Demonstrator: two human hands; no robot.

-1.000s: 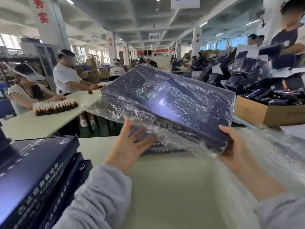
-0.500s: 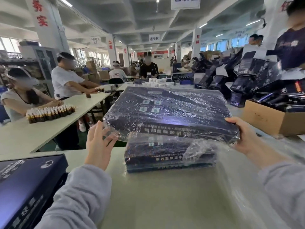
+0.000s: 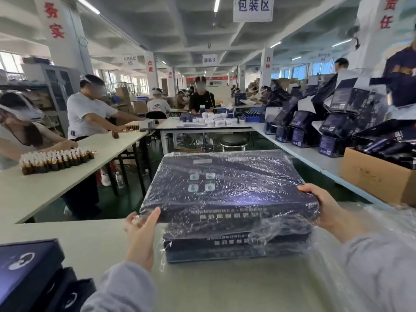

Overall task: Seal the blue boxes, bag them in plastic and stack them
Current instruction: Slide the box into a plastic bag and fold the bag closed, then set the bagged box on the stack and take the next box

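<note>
A dark blue box wrapped in clear plastic lies flat on top of a stack of bagged blue boxes at the far edge of the pale table. My left hand holds its near left corner, thumb on the front edge. My right hand grips its near right corner, fingers curled over the top. Unbagged blue boxes are piled at the lower left.
Loose clear plastic bags cover the table on the right. A cardboard carton with dark packs stands beyond it, with open blue boxes behind. People work at a table on the left with rows of brown bottles.
The bagged box came down from a raised tilt and now lies level on the stack. Both hands moved with it to its near corners.
</note>
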